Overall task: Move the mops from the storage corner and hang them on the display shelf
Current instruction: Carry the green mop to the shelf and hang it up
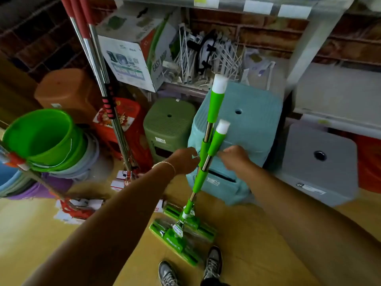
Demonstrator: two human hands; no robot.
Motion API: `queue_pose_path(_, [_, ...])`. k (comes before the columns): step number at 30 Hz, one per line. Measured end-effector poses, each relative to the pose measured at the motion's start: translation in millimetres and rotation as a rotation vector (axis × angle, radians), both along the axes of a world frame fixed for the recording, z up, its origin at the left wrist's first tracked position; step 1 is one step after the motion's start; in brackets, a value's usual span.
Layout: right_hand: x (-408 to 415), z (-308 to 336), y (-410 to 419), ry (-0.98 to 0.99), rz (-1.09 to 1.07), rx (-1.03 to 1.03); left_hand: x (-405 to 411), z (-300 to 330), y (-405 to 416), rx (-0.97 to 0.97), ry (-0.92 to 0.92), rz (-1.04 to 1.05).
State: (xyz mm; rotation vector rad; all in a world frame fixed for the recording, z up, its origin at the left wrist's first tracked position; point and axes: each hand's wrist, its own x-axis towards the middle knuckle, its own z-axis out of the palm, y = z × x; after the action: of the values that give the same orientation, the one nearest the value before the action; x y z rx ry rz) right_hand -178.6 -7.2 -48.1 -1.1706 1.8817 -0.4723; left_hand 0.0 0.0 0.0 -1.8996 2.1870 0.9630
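Note:
Two green flat mops stand upright in front of me, heads [181, 234] side by side on the floor. Their chrome poles with green sleeves [214, 104] and white tips rise against a pale blue stool. My left hand [183, 161] comes in from the left, fingers curled against the taller mop's pole at mid-height. My right hand [235, 158] is on the other side, fingertips at the shorter mop's green grip [216, 142]; blur hides whether it grips. Several red-handled mops [97, 65] lean in the corner to the left.
A pale blue stool [247, 129], a green stool [169, 124] and a grey stool [317, 162] crowd the floor behind the mops. Stacked buckets [41, 137] sit at the left, an Easy Mop box [134, 58] above. A shelf post [317, 40] rises at the right. My shoes [212, 263] stand near the mop heads.

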Motion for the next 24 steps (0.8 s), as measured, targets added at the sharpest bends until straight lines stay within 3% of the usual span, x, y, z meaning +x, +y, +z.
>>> queue_pose_path(3, [12,-7,-5,-0.141,-0.023,0.119,7,-22,-4,0.047,0.018,-0.019])
queue_pose_path(5, [23,-12,-7,-0.218,-0.054,0.136,15,-37,2,0.055,-0.1,-0.261])
queue_pose_path(8, [32,-12,-11,-0.189,-0.113,0.073,18,-32,13,0.092,-0.274,-0.301])
queue_pose_path(12, [37,-7,-3,-0.026,-0.091,-0.03,27,-39,23,0.246,-0.276,-0.106])
queue_pose_path(24, [53,1,84,-0.076,0.185,-0.18,22,-98,85,0.209,-0.119,0.077])
